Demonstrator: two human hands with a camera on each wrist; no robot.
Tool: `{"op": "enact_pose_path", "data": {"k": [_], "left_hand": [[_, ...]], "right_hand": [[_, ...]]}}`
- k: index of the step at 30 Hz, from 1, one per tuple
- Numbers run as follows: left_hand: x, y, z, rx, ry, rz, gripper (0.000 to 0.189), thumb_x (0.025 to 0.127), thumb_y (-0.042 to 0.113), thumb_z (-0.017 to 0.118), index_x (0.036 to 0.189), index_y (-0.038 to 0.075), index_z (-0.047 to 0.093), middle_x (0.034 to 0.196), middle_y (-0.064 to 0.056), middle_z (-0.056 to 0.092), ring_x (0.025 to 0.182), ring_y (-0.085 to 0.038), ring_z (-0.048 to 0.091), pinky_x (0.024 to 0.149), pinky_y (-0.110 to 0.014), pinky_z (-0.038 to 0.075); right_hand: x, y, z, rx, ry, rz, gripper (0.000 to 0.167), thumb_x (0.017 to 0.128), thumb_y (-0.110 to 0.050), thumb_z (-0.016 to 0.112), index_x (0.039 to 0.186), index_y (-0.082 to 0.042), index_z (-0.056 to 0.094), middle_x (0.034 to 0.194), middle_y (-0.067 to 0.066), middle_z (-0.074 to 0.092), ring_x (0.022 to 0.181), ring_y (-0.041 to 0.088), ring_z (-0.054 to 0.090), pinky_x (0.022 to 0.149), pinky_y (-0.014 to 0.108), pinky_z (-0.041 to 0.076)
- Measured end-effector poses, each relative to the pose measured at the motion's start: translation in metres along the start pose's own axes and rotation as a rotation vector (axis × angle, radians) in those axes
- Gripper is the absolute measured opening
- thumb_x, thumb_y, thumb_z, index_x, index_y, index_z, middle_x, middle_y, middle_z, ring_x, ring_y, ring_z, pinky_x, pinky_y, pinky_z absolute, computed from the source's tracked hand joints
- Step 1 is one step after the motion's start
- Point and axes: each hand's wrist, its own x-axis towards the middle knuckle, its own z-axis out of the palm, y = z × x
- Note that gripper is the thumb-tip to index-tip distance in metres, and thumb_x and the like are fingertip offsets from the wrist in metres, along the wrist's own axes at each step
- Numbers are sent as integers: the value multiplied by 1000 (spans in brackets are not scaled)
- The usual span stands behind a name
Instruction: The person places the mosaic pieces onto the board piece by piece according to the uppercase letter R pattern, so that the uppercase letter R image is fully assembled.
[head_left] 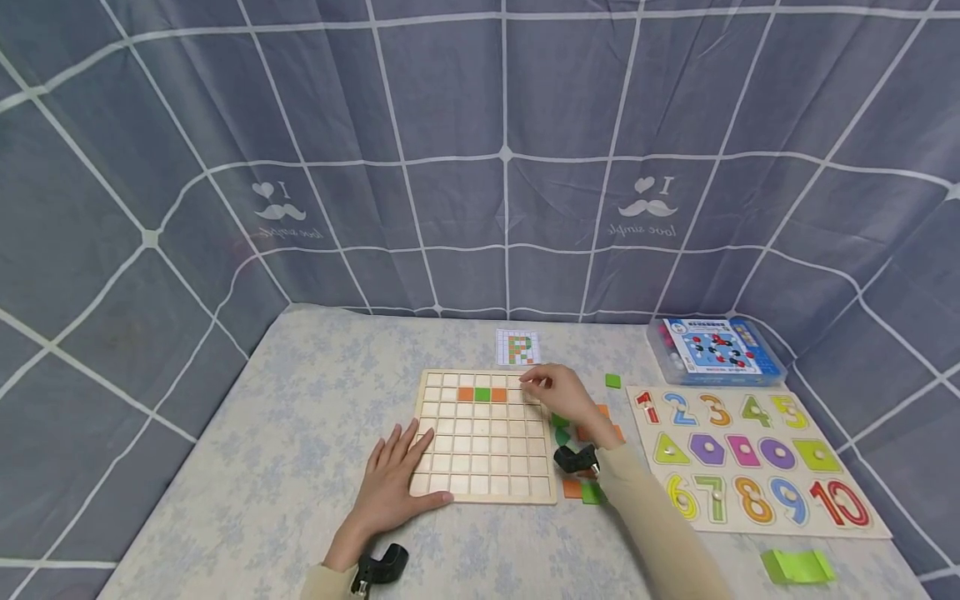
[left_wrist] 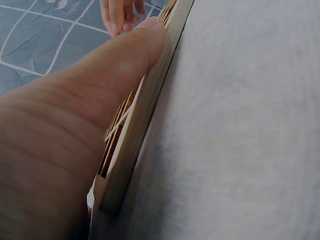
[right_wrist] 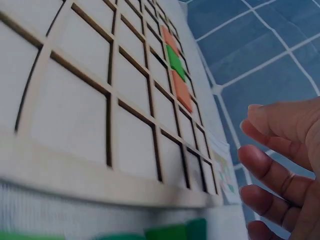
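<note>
A wooden grid board (head_left: 480,457) lies on the table. In its upper part an orange tile (head_left: 466,394), a green tile (head_left: 482,394) and another orange tile (head_left: 498,395) sit side by side in one row. My left hand (head_left: 395,478) rests spread at the board's lower left corner, its thumb (left_wrist: 145,47) along the near rim. Over the upper right corner hovers my right hand (head_left: 558,390), fingers loosely bent. Nothing shows between its fingers (right_wrist: 270,165) in the right wrist view. Behind the board lies a card (head_left: 517,347) with a coloured grid pattern.
Right of the board lie several loose orange and green tiles (head_left: 572,488), partly under the right arm; one green tile (head_left: 612,381) lies farther back. Beyond are a number-and-shape puzzle board (head_left: 765,500), a plastic box (head_left: 716,350) and a bright green block (head_left: 798,567). Curtains surround the table.
</note>
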Motion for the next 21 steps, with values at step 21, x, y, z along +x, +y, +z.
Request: {"op": "enact_pose_path", "data": {"k": [21], "left_hand": [[0, 2, -1, -14, 4, -3, 97, 74, 63, 69, 149, 11, 35, 155, -14, 20, 140, -40, 11, 108, -58, 7]], "right_hand": [[-32, 26, -42, -100, 5, 181, 16, 84, -18, 74, 95, -6, 73, 78, -1, 60, 67, 19, 48, 58, 32, 40]]}}
